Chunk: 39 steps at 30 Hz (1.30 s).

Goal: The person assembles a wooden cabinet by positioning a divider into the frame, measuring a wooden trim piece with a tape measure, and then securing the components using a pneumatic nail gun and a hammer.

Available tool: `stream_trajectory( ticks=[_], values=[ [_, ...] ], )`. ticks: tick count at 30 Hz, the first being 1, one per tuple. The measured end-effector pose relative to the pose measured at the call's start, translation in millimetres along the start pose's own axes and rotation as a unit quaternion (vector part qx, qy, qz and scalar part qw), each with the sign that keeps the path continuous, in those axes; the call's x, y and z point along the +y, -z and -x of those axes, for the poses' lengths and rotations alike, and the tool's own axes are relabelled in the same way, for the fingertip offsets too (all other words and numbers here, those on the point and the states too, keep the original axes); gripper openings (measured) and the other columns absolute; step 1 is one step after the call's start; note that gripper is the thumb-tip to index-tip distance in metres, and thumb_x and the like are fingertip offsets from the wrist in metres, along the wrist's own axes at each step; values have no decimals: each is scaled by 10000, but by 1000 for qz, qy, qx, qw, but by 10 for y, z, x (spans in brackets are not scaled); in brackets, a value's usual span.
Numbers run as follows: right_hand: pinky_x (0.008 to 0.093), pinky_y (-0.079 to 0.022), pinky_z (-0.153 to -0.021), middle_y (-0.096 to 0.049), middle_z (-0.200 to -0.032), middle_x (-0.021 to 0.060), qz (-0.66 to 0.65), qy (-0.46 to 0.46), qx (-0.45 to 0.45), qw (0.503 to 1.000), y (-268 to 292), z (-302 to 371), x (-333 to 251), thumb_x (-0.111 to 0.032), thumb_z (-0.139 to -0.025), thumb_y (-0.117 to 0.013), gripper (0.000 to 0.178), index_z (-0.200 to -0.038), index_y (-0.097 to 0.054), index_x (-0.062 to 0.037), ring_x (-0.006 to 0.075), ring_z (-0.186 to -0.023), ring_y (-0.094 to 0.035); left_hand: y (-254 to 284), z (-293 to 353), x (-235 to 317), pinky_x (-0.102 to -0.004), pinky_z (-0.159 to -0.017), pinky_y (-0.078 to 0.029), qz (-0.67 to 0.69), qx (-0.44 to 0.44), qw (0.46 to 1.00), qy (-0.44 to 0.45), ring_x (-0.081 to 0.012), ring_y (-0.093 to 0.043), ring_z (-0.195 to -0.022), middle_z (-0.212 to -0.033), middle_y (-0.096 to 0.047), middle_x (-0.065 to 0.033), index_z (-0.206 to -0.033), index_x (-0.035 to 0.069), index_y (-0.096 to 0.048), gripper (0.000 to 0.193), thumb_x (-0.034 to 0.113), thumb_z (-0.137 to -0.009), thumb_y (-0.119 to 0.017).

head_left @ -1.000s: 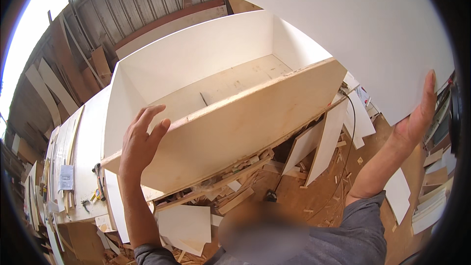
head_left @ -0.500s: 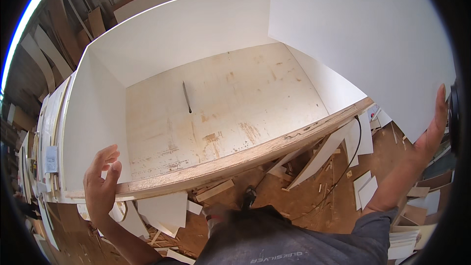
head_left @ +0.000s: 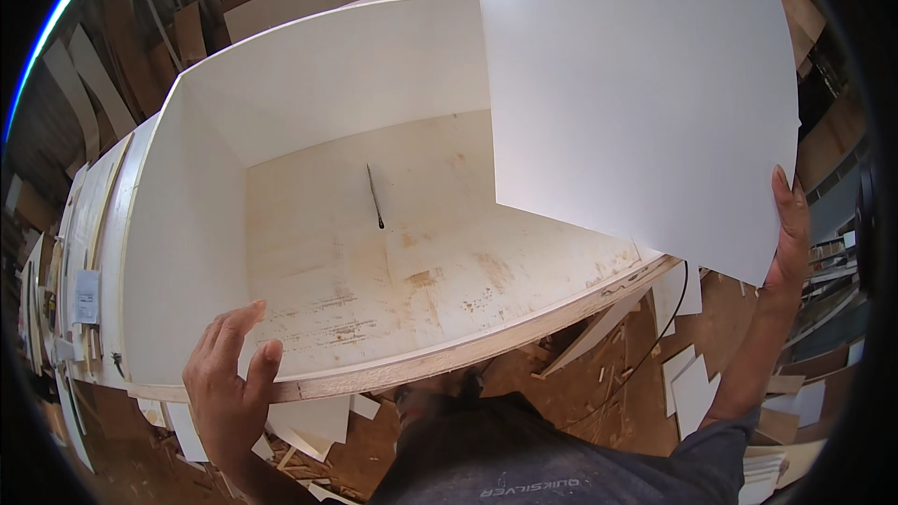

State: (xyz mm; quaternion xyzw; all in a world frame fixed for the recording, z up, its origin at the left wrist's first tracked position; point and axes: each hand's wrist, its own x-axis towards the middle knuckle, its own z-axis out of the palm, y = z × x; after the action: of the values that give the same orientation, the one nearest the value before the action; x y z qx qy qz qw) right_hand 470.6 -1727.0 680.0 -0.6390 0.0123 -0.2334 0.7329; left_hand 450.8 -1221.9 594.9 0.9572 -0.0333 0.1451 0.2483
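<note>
My right hand [head_left: 790, 229] grips a large white panel [head_left: 636, 93] by its lower right edge. The panel is held up and hides the right side of a white box [head_left: 360, 47] made of boards. At the box's near left corner hovers my left hand [head_left: 229, 379], holding nothing, its fingers spread and thumb apart. It is over the raw wood front edge [head_left: 468, 360]; whether it touches the wood, I cannot tell. On the stained floor of the box lies a thin dark pointed rod [head_left: 375, 198].
White boards and strips [head_left: 89, 262] are stacked left of the box. Offcuts [head_left: 692, 383] litter the brown floor below, where a black cable [head_left: 655, 341] hangs from the front edge. More boards [head_left: 70, 84] lean by the far wall.
The white panel has come left and nearer over the box with my right hand on it. My left hand has shifted slightly right and nearer, and the view has tilted a little.
</note>
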Motion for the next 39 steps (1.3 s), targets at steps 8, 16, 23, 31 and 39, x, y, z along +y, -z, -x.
stream_trajectory(
  ticks=[8, 16, 23, 31, 39],
  values=[
    [276, -522, -853, -650, -1133, 100, 224, -21, -29, 974, -564, 23, -220, -189, -959, -602, 426, -1317, -514, 24, 130, -963, -646, 103, 49, -215, -372, -760, -518, 0, -37, 979, -202, -270, -668, -925, -989, -694, -100, -1086, 55, -664, 556, 535, -807, -689],
    [212, -513, -750, -684, -1027, 76, 430, -26, -85, 898, -1167, -69, -514, -232, -932, -619, 479, -1314, -523, 41, 78, -829, -651, 266, 84, -344, -331, -695, -495, 25, -107, 958, -266, -195, -654, -812, -894, -684, -23, -1046, 101, -677, 411, 402, -776, -758],
    [210, -511, -727, -684, -981, 67, 485, 9, -110, 868, -1472, -46, -984, -248, -910, -635, 459, -1263, -551, 35, 72, -776, -643, 249, 76, -488, -309, -634, -466, 51, -84, 944, -315, -172, -616, -741, -813, -644, 6, -1072, 114, -636, 326, 283, -813, -740],
    [270, -505, -694, -675, -851, 105, 626, 0, -166, 762, -2077, -231, -989, -381, -792, -697, 527, -1109, -644, 36, 161, -736, -659, 196, 79, -521, -303, -598, -435, 43, -69, 941, -330, -149, -595, -711, -783, -612, 20, -1048, 109, -615, 301, 243, -807, -734],
    [281, -493, -645, -645, -772, 83, 656, -18, -257, 709, -2291, -618, -297, -467, -740, -750, 539, -965, -679, 18, 165, -700, -642, 189, 99, -570, -290, -622, -427, 74, -43, 935, -345, -152, -556, -699, -739, -547, -2, -1041, 45, -600, 230, 154, -840, -621]
  ],
)
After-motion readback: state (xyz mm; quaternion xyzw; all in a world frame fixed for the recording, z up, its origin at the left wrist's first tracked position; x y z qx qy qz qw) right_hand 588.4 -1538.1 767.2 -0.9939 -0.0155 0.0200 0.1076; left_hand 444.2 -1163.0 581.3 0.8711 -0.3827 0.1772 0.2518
